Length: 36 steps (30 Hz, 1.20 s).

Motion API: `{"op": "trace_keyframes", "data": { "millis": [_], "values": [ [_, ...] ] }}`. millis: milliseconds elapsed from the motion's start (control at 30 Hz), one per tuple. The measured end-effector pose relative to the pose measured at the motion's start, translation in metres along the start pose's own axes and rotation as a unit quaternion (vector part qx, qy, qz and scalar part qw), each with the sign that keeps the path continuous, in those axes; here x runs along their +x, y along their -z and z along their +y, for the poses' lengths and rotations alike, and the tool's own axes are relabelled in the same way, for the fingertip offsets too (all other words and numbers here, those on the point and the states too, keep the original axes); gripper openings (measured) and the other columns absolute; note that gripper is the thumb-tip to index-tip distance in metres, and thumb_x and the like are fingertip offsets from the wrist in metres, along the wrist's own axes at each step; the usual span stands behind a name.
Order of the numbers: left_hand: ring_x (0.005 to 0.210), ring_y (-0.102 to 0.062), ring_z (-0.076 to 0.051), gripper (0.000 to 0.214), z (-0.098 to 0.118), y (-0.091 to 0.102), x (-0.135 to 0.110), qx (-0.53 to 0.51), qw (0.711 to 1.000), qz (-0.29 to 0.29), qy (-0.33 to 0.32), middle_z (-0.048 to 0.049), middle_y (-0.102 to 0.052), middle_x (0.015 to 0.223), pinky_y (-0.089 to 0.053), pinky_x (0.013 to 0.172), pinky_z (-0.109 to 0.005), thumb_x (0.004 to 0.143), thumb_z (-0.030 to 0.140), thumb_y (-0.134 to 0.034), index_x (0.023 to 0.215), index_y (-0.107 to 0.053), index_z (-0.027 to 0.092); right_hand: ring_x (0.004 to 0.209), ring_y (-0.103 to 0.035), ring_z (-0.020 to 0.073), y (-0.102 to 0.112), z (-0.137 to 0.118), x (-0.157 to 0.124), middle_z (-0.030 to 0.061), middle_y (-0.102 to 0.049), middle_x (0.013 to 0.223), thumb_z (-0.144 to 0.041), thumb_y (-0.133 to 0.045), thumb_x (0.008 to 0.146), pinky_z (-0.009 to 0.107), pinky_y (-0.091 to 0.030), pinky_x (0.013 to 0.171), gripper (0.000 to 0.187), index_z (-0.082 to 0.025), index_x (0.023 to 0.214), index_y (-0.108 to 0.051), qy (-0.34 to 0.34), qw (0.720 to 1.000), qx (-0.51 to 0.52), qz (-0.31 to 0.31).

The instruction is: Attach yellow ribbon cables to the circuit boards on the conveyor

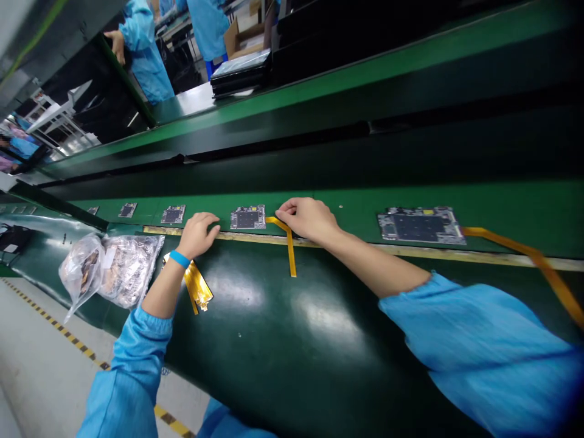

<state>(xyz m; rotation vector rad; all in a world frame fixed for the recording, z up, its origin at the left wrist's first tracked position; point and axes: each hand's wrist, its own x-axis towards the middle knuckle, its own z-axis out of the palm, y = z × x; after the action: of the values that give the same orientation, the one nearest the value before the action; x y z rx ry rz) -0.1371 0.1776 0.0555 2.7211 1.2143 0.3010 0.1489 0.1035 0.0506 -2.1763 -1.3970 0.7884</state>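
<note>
In the middle of the green belt a circuit board (247, 218) lies flat, with an orange flex cable (291, 249) running from its right edge and bending down over the pale strip. My right hand (310, 218) pinches this cable close to the board; its fingertips partly cover the contact. To the left of the board my left hand (199, 234), a blue band at its wrist, hovers with fingers apart and holds nothing. Below that wrist, a fanned bunch of orange flex cables (197, 286) rests on the dark green table. Another board (420, 225), on the right, has its own cable (524, 248) attached.
More boards, such as one (173, 214) without a cable, lie leftward along the belt (351, 210). Clear plastic bags (130, 267) of parts sit at the table's left. A raised green ledge (283, 100) runs behind, with a stack of dark panels (241, 73). People in blue stand beyond.
</note>
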Motion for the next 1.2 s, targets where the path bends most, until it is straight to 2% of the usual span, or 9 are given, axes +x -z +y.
{"op": "trace_keyframes", "data": {
  "millis": [100,233,400,533,667,833,900,1000,1200],
  "values": [
    [0.116,-0.064,-0.033,0.023,-0.031,0.018,-0.009,0.030,0.997,-0.015,0.074,-0.0131,-0.073,0.118,-0.051,0.105,-0.048,0.097,0.022,-0.059,0.112,-0.075,0.016,0.095,-0.069,0.0249,0.000,-0.001,-0.014,0.0006,-0.077,0.102,-0.028,-0.064,0.094,0.030,-0.035,0.062,0.016,-0.026,0.100,-0.079,0.028,0.999,-0.031,0.031],
    [0.110,-0.066,-0.032,0.015,-0.057,0.035,-0.027,0.031,0.991,-0.010,0.126,-0.0122,-0.074,0.109,-0.051,0.101,-0.045,0.093,0.019,-0.063,0.101,-0.075,0.017,0.092,-0.069,0.0254,-0.014,-0.007,-0.034,0.0013,-0.077,0.104,-0.029,-0.062,0.096,0.031,-0.032,0.062,0.017,-0.025,0.095,-0.078,0.130,0.990,-0.059,0.021],
    [0.083,-0.067,-0.022,0.012,-0.064,0.046,-0.056,-0.012,0.987,-0.007,0.161,-0.0066,-0.073,0.088,-0.051,0.077,-0.032,0.093,0.018,-0.062,0.087,-0.073,0.017,0.097,-0.070,0.0232,-0.045,-0.033,-0.061,-0.0019,-0.077,0.107,-0.023,-0.062,0.098,0.031,-0.036,0.068,0.016,-0.025,0.098,-0.078,0.254,0.960,-0.089,-0.079],
    [0.073,-0.064,-0.017,0.014,-0.061,0.048,-0.079,-0.053,0.983,0.006,0.175,-0.0034,-0.071,0.080,-0.046,0.066,-0.026,0.095,0.018,-0.061,0.088,-0.072,0.016,0.100,-0.070,0.0228,-0.075,-0.068,-0.076,-0.0011,-0.076,0.107,-0.023,-0.061,0.101,0.032,-0.035,0.069,0.016,-0.024,0.103,-0.077,0.309,0.934,-0.097,-0.149],
    [0.070,-0.062,-0.016,0.010,-0.062,0.045,-0.090,-0.070,0.980,0.025,0.186,-0.0025,-0.070,0.077,-0.045,0.066,-0.026,0.092,0.014,-0.063,0.088,-0.073,0.015,0.101,-0.070,0.0242,-0.106,-0.110,-0.079,0.0034,-0.075,0.110,-0.025,-0.058,0.103,0.033,-0.034,0.067,0.020,-0.023,0.108,-0.078,0.324,0.925,-0.095,-0.175],
    [0.077,-0.065,-0.018,0.010,-0.068,0.048,-0.091,-0.079,0.975,0.057,0.199,-0.0042,-0.072,0.083,-0.048,0.071,-0.027,0.093,0.014,-0.064,0.092,-0.074,0.015,0.107,-0.069,0.0287,-0.132,-0.147,-0.074,0.0115,-0.072,0.119,-0.038,-0.063,0.103,0.032,-0.043,0.073,0.027,-0.017,0.115,-0.075,0.321,0.930,-0.082,-0.162],
    [0.078,-0.065,-0.018,0.009,-0.070,0.051,-0.090,-0.084,0.973,0.065,0.203,-0.0043,-0.073,0.084,-0.049,0.072,-0.027,0.093,0.015,-0.065,0.092,-0.074,0.015,0.106,-0.070,0.0299,-0.139,-0.153,-0.071,0.0125,-0.073,0.116,-0.038,-0.068,0.100,0.032,-0.044,0.074,0.025,-0.017,0.110,-0.076,0.308,0.934,-0.078,-0.165],
    [0.079,-0.066,-0.019,0.009,-0.072,0.052,-0.088,-0.095,0.971,0.076,0.206,-0.0050,-0.074,0.087,-0.050,0.074,-0.028,0.093,0.017,-0.065,0.092,-0.074,0.016,0.101,-0.071,0.0283,-0.144,-0.156,-0.067,0.0082,-0.076,0.107,-0.036,-0.071,0.098,0.032,-0.045,0.073,0.017,-0.021,0.103,-0.078,0.285,0.940,-0.061,-0.179],
    [0.081,-0.066,-0.020,0.009,-0.073,0.048,-0.080,-0.129,0.967,0.083,0.205,-0.0058,-0.075,0.089,-0.050,0.075,-0.030,0.091,0.020,-0.066,0.091,-0.075,0.016,0.098,-0.071,0.0227,-0.139,-0.154,-0.067,0.0018,-0.078,0.103,-0.036,-0.067,0.101,0.030,-0.041,0.069,0.016,-0.028,0.100,-0.081,0.269,0.943,-0.027,-0.196]
  ]
}}
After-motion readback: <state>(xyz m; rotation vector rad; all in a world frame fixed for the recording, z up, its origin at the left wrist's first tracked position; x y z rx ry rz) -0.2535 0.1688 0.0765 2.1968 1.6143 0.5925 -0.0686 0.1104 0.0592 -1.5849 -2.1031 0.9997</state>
